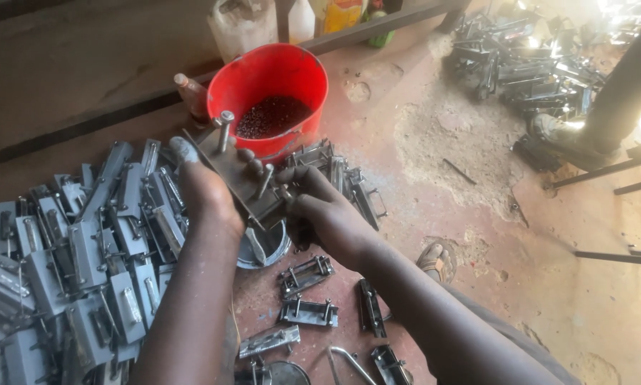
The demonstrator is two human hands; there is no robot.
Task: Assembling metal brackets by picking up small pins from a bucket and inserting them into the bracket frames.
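Observation:
My left hand [206, 187] grips a flat grey metal latch plate [243, 182] with two upright bolts, holding it tilted above the floor. My right hand [319, 214] pinches the plate's lower right end near one bolt. Both hands are dark with grease. Just behind the plate stands a red plastic bucket [277, 75] with a layer of small dark pieces at its bottom. Under the hands sits a small round metal tin [263, 249].
A large heap of grey metal latch plates [85, 249] covers the floor at left. Several loose latches [306, 310] lie in front. Another metal pile [527, 64] sits at far right beside a person's boot [563, 139]. Plastic containers [245, 25] stand behind the bucket. My sandalled foot [436, 260] rests at right.

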